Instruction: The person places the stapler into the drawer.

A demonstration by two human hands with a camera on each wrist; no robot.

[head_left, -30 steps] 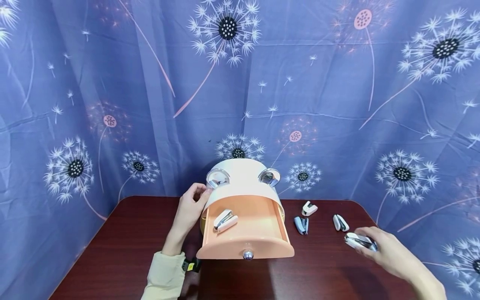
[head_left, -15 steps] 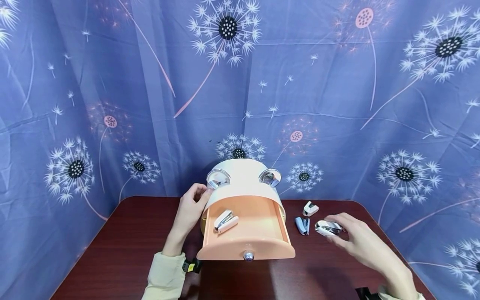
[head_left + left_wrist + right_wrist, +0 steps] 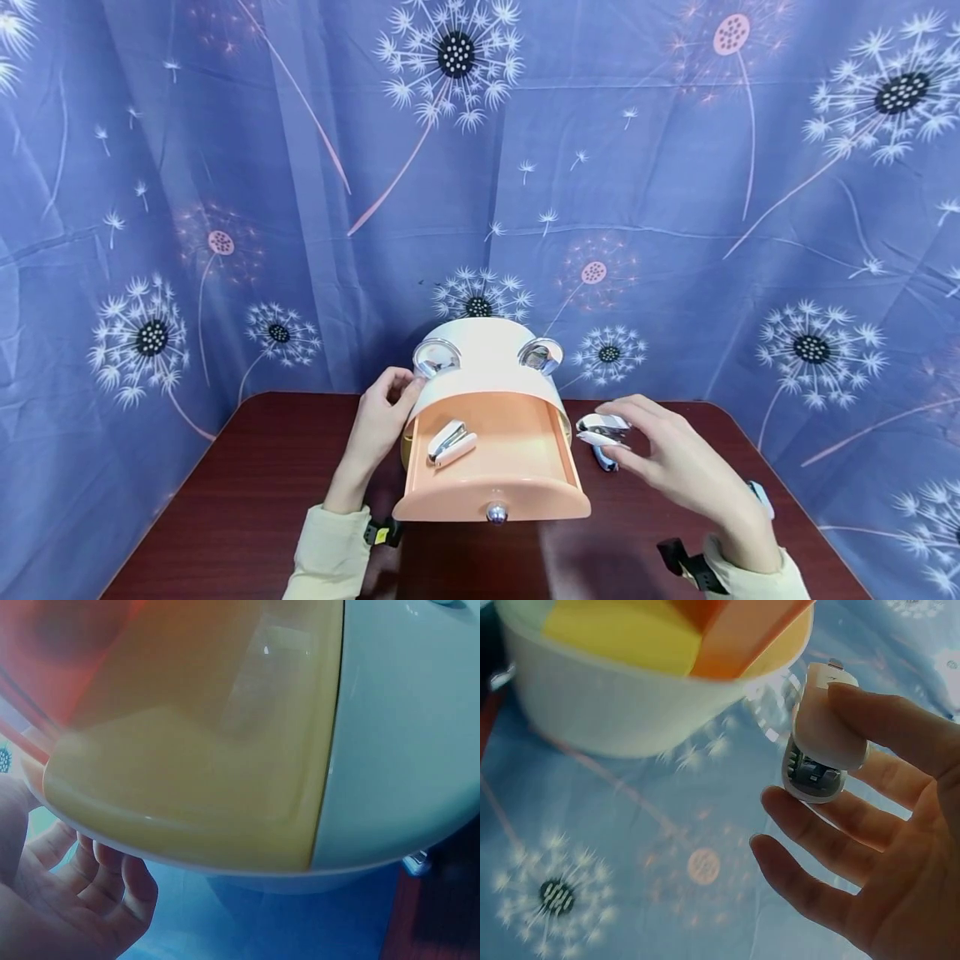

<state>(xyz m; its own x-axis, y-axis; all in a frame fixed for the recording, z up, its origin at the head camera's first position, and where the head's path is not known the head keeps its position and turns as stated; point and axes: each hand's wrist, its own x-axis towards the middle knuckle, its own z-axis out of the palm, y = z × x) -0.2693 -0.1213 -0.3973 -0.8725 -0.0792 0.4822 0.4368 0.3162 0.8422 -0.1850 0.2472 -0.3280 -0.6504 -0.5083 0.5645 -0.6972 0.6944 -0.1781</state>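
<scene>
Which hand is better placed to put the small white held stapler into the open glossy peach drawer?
Probably the right hand: it pinches that stapler beside the drawer, while the left hand is across, left of the rounded white cabinet.

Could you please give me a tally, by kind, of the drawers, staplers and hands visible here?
Drawers: 1 (peach drawer)
Staplers: 3 (stapler in the drawer, held stapler, blue stapler)
Hands: 2 (left hand, right hand)
Total: 6
</scene>
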